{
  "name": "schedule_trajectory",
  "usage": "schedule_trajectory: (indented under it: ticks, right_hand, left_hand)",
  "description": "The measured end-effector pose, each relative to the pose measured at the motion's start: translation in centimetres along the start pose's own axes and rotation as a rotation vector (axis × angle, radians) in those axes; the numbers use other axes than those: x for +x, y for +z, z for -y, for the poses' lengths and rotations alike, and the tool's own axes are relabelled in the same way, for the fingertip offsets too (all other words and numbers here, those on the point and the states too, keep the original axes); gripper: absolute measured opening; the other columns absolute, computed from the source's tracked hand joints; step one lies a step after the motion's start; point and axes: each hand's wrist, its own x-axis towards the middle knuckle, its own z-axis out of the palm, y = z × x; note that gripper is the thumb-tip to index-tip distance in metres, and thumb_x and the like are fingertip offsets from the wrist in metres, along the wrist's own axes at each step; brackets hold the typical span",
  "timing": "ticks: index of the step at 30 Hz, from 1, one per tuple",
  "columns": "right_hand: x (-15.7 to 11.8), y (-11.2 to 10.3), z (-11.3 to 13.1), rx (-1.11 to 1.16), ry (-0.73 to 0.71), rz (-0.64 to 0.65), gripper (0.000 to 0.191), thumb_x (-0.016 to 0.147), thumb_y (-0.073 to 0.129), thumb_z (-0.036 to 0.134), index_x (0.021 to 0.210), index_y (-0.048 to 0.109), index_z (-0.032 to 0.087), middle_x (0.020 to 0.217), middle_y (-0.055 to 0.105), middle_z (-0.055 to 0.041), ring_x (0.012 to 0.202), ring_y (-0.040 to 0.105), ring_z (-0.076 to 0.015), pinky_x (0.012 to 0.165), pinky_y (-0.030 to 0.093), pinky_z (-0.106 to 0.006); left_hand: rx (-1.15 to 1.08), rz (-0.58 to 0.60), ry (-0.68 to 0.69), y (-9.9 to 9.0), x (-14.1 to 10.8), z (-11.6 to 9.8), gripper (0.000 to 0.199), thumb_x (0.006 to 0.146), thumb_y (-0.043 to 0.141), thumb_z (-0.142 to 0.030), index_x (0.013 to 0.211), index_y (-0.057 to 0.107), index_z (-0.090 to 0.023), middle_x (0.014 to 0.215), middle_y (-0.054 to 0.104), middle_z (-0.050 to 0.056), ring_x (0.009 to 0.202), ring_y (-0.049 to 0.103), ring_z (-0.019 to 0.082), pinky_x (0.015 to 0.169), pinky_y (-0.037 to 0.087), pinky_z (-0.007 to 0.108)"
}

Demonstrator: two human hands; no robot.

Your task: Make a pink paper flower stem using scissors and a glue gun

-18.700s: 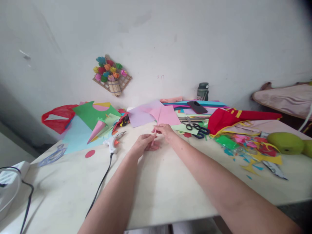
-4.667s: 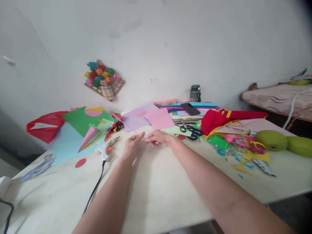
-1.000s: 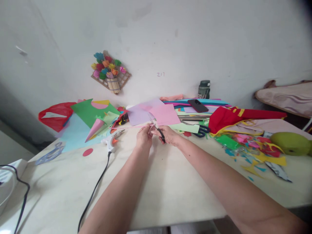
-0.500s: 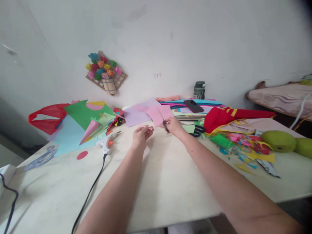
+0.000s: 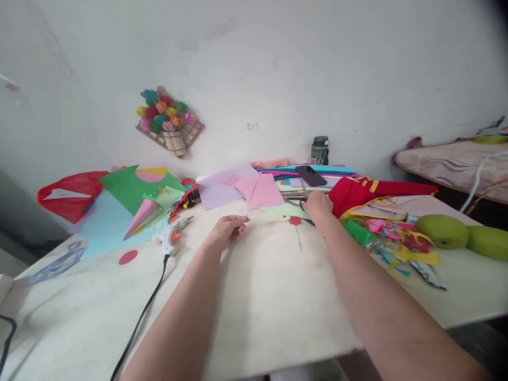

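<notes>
My left hand (image 5: 230, 230) is over the middle of the table with its fingers pinched on a small pink paper piece (image 5: 245, 218). Pink paper sheets (image 5: 264, 191) lie just beyond it, overlapping a lilac sheet (image 5: 222, 188). Farther right, my right hand (image 5: 317, 205) is closed on the handle of the scissors (image 5: 304, 198), whose blades point away near the paper stack. A red paper flower on a thin stem (image 5: 295, 220) lies on the table between my hands, nearer the right one.
A white glue gun (image 5: 169, 239) with a black cord, a pink cone (image 5: 139, 218) and a red disc (image 5: 128, 257) are left. Right are a phone (image 5: 311, 175), red cloth (image 5: 357, 193), paper scraps, and green fruits (image 5: 442, 232). A bottle (image 5: 319, 151) stands behind.
My right hand has moved right with the scissors, away from the pink sheets. The red flower now shows. My left hand has stayed nearly in place, still pinching.
</notes>
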Motion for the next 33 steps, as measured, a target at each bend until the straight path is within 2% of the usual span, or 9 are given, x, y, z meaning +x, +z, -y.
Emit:
schedule_trajectory:
  ticks: [5,9,11,15,17,23,26,29,33]
  right_hand:
    - [-0.3,-0.2,-0.2,0.002,-0.025,-0.074,0.034,0.068,0.056,0.026,0.097,0.06,0.01,0.107,0.05,-0.0192,0.094,0.052,-0.0285,0.071,0.043,-0.035]
    - [-1.3,-0.5,1.5,0.122,-0.102,-0.133,0.021,0.071,0.052,0.019,0.087,0.063,0.012,0.1,0.056,-0.0168,0.1,0.048,-0.03,0.074,0.04,-0.037]
    - [-2.2,-0.4,3.2,0.394,-0.143,-0.001,0.019,0.074,0.049,0.026,0.078,0.063,0.014,0.09,0.061,-0.0136,0.089,0.054,-0.0245,0.068,0.042,-0.032]
    - [-4.6,0.5,6.6,1.184,-0.204,0.536,0.037,0.074,0.046,0.047,0.084,0.059,0.014,0.083,0.064,-0.0095,0.064,0.058,-0.0135,0.044,0.037,-0.02]
    - [-5.3,1.1,7.5,1.338,-0.196,0.593,0.032,0.069,0.053,0.044,0.075,0.059,0.013,0.078,0.064,-0.0082,0.056,0.055,-0.0098,0.04,0.033,-0.018]
    - [-5.6,2.4,7.8,1.422,-0.15,0.542,0.015,0.062,0.06,0.023,0.053,0.055,0.012,0.052,0.058,-0.0024,0.041,0.044,-0.0052,0.036,0.028,-0.017]
    - [-6.3,2.3,8.3,1.428,-0.185,0.571,0.015,0.061,0.061,0.024,0.053,0.054,0.013,0.05,0.057,-0.0012,0.042,0.045,-0.0058,0.038,0.03,-0.017]
    - [-7.2,2.1,8.8,1.425,-0.218,0.605,0.015,0.06,0.062,0.027,0.057,0.056,0.014,0.053,0.058,-0.0007,0.046,0.047,-0.0065,0.039,0.032,-0.017]
    - [-6.8,2.0,8.6,1.477,-0.196,0.568,0.021,0.063,0.06,0.036,0.063,0.057,0.015,0.059,0.059,-0.0015,0.046,0.047,-0.0068,0.037,0.032,-0.017]
  left_hand:
    - [0.022,0.008,0.039,-0.2,-0.1,-0.1,0.028,0.063,0.063,-0.037,0.069,0.058,-0.01,0.042,0.043,-0.005,0.036,0.035,0.003,0.037,0.022,0.017]
    - [0.031,0.028,0.045,-0.2,-0.3,-0.2,0.025,0.064,0.062,-0.035,0.067,0.058,-0.011,0.041,0.041,-0.005,0.035,0.034,0.003,0.037,0.021,0.018]
    - [0.046,0.032,0.034,-0.2,-0.4,-0.2,0.024,0.064,0.062,-0.034,0.067,0.057,-0.011,0.041,0.041,-0.005,0.036,0.034,0.003,0.037,0.021,0.018]
    - [0.105,0.034,0.028,-0.1,-0.5,-0.4,0.027,0.064,0.061,-0.037,0.068,0.057,-0.011,0.041,0.042,-0.005,0.035,0.035,0.004,0.036,0.021,0.018]
    - [0.164,0.062,0.018,0.0,-0.7,-0.5,0.028,0.064,0.06,-0.039,0.067,0.057,-0.011,0.042,0.045,-0.004,0.035,0.037,0.004,0.035,0.021,0.018]
    - [0.291,0.211,-0.021,0.9,-1.2,-1.0,0.035,0.067,0.056,-0.045,0.071,0.058,-0.011,0.053,0.059,0.005,0.043,0.05,0.009,0.041,0.033,0.02]
    - [0.26,0.145,0.036,1.2,-1.0,-0.8,0.039,0.067,0.054,-0.05,0.075,0.056,-0.012,0.055,0.06,0.005,0.043,0.052,0.01,0.041,0.034,0.02]
    - [0.229,0.065,0.11,1.3,-0.6,-0.6,0.034,0.065,0.057,-0.048,0.066,0.052,-0.014,0.048,0.056,0.001,0.037,0.047,0.008,0.039,0.032,0.019]
    - [0.279,0.07,0.152,1.2,-0.5,-0.6,0.028,0.065,0.058,-0.042,0.062,0.052,-0.014,0.039,0.05,-0.003,0.031,0.039,0.005,0.035,0.026,0.018]
